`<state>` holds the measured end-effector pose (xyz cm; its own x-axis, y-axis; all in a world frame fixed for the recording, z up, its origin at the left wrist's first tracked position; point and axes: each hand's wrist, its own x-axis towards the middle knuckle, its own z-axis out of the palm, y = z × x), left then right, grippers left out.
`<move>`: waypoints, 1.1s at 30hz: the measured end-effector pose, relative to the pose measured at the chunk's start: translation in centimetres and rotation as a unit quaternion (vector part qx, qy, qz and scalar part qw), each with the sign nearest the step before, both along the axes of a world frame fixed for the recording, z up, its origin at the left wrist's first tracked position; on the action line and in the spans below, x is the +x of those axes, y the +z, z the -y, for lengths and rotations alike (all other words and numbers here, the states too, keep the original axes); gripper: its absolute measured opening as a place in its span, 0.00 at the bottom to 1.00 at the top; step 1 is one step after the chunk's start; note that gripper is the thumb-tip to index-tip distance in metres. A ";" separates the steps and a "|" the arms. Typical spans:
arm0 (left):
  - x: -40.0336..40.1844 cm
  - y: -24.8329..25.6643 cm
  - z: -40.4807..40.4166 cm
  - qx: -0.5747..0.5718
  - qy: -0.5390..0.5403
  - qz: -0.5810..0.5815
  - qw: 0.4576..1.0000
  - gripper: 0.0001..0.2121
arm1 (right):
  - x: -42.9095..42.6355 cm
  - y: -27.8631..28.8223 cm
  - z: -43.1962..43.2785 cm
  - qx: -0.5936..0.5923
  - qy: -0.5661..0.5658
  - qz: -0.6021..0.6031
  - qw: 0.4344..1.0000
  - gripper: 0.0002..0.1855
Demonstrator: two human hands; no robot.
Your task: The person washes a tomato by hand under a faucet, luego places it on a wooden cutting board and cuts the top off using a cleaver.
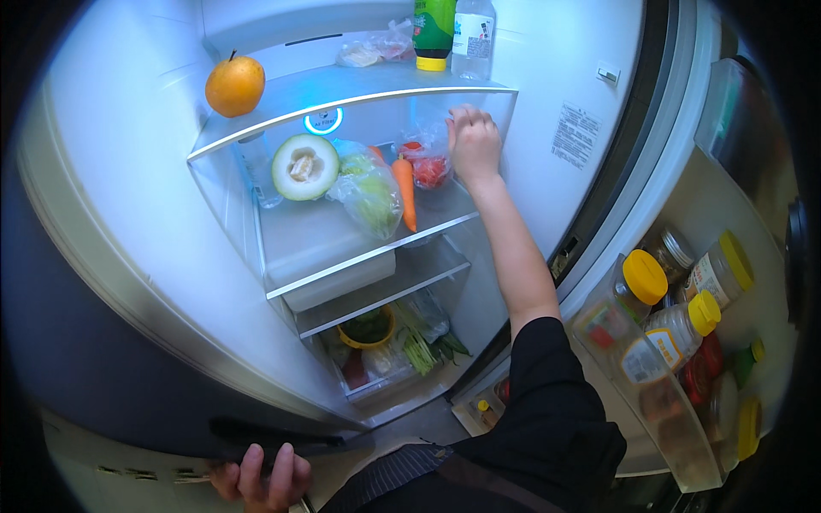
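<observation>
In the head view my right hand (474, 142) reaches into an open refrigerator, fingers curled near the plastic bag of tomatoes (428, 168); whether it grips the bag is unclear. Left of that bag on the same shelf lie a carrot (404, 189), a clear bag of green vegetables (372, 195), a cut melon half (305, 168) showing its seeds, and a clear bottle (260, 173). My left hand (263, 478) is low at the left, fingers raised and slightly apart, with nothing visible in it. An orange-yellow pear-like fruit (235, 86) sits on the top shelf.
On the top shelf stand a green bottle (431, 32) and a clear labelled bottle (473, 38). Lower down are a yellow-rimmed basket of greens (367, 330) and leafy stalks (420, 349). The open door's bin (667, 410) at right holds several jars and bottles.
</observation>
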<state>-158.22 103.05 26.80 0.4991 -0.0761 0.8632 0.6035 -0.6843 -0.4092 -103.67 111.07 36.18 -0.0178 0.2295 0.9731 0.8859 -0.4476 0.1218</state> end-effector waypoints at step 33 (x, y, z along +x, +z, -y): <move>0.4 -0.2 -0.3 0.017 -0.008 0.015 1.000 0.07 | 3.9 -2.6 -2.8 -0.293 0.032 -0.511 0.807 0.40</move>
<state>-157.77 103.38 26.62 0.4717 -0.1128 0.8745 0.6046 -0.6805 -0.4139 -99.79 113.85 33.60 0.6965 0.6859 0.2109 0.6760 -0.5286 -0.5135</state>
